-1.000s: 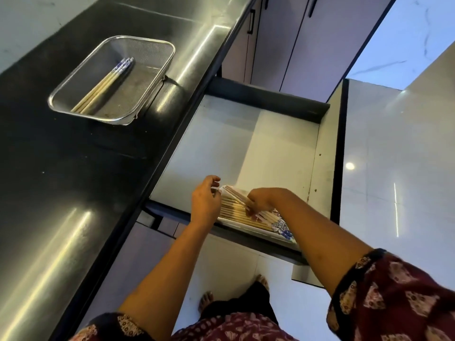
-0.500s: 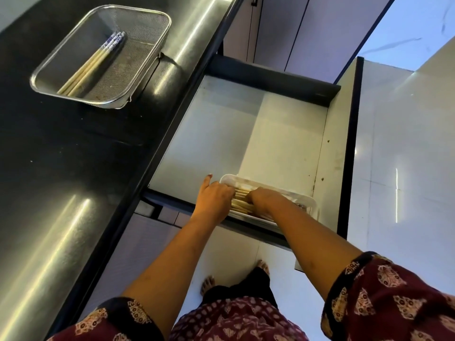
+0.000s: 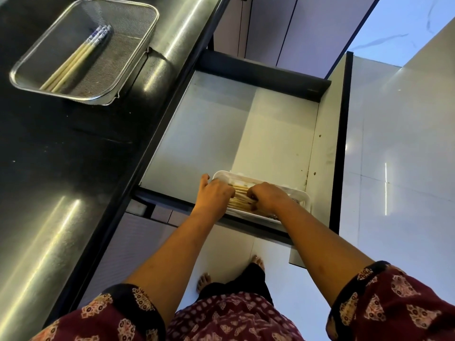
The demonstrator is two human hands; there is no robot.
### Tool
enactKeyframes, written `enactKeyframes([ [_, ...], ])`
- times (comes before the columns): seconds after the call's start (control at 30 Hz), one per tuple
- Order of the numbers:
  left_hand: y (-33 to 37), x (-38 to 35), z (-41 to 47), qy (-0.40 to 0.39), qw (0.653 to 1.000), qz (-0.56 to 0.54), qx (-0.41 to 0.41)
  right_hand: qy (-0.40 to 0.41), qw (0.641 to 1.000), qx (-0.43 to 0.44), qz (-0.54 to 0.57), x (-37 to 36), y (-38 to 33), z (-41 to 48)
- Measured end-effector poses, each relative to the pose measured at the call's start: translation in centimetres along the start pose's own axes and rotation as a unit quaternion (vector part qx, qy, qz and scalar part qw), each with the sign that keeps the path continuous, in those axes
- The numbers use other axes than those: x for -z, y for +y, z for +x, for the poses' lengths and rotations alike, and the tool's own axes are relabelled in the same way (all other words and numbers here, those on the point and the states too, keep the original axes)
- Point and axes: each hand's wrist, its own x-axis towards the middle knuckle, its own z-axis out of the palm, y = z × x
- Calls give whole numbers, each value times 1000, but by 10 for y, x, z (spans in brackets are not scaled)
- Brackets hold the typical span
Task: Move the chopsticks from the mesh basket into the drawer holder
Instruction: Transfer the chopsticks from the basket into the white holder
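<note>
1. Both hands reach into the white holder (image 3: 304,196) at the near end of the open drawer (image 3: 221,134).
2. The left hand (image 3: 213,193) and right hand (image 3: 267,196) press curled fingers down on the chopsticks in the holder (image 3: 240,201); whether either grip pinches any, I cannot tell.
3. Farther off, more chopsticks (image 3: 73,61) lie in the mesh basket (image 3: 128,77) on the black bench (image 3: 49,156).

We have one view only, worn on the head, looking steeply down and forward (wide-angle, edges bending). The counter (image 3: 61,173) runs toward ten o'clock, the open drawer (image 3: 246,134) sits near, dead centre, floor (image 3: 398,168) at three o'clock.
</note>
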Motion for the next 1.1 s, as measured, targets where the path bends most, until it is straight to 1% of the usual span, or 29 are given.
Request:
enactKeyframes([
  [0.13, 2, -1, 3, 14, 1000, 8, -12, 6, 1000, -1, 9, -6, 1, -1],
  [0.23, 3, -3, 7, 16, 1000, -10, -24, 13, 1000, 2, 17, -10, 3, -2],
  [0.33, 5, -6, 9, -32, 997, -71, -8, 26, 999, 7, 19, -11, 5, -5],
  [0.43, 7, -11, 8, -83, 992, -96, 29, 64, 998, 16, 4, -9, 5, -7],
  [0.53, 6, -17, 7, -93, 987, -126, 43, 74, 997, 9, 1, -8, 5, -7],
  [0.6, 5, -20, 8, -93, 985, -141, 38, 63, 998, -2, 12, -11, 7, -6],
  [0.7, 4, -21, 12, -91, 981, -169, 33, 39, 998, -5, 45, -14, 8, -4],
  [0.8, 4, -22, 14, -82, 974, -204, 43, 60, 995, 1, 74, -13, 6, -1],
  [0.87, 5, -23, 16, -88, 966, -233, 70, 65, 993, -21, 99, -14, 6, 0],
  [0.93, 6, -23, 19, -117, 960, -241, 83, 32, 989, -52, 136, -17, 7, 0],
  [1.0, 8, -23, 23, -136, 954, -250, 90, 4, 982, -65, 177, -21, 9, -2],
  [1.03, 10, -23, 25, -133, 951, -261, 97, 7, 977, -68, 201, -22, 10, -4],
  [1.1, 13, -24, 27, -109, 943, -290, 118, 41, 966, -77, 242, -23, 12, -6],
])
